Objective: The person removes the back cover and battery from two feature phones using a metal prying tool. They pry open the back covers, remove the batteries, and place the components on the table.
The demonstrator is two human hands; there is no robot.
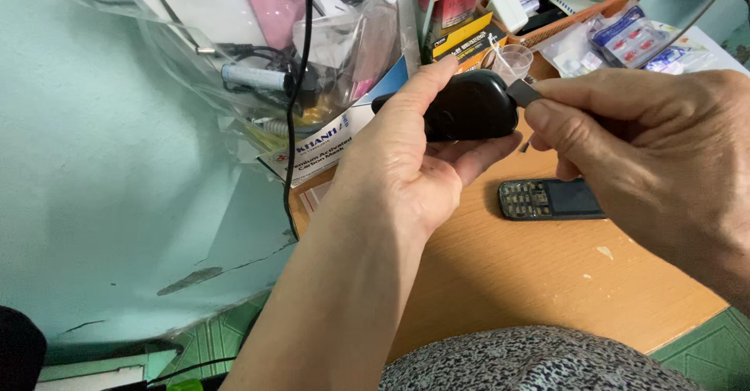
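My left hand point(406, 157) holds a black rounded plastic device point(469, 110), thumb along its top and fingers cupped beneath it. My right hand point(648, 141) pinches a small black plug point(523, 92) between thumb and forefinger, and the plug touches the device's right end. Both hands hover above a wooden table point(516, 274). A black keypad phone point(551, 199) lies flat on the table just under my right hand.
A clear plastic bag point(273, 55) of cables and a battery hangs by the pale green wall at left. A black cable point(297, 102) drops in front of it. Small boxes point(461, 24), a clear cup point(512, 63) and pill blister packs point(633, 39) crowd the table's far side.
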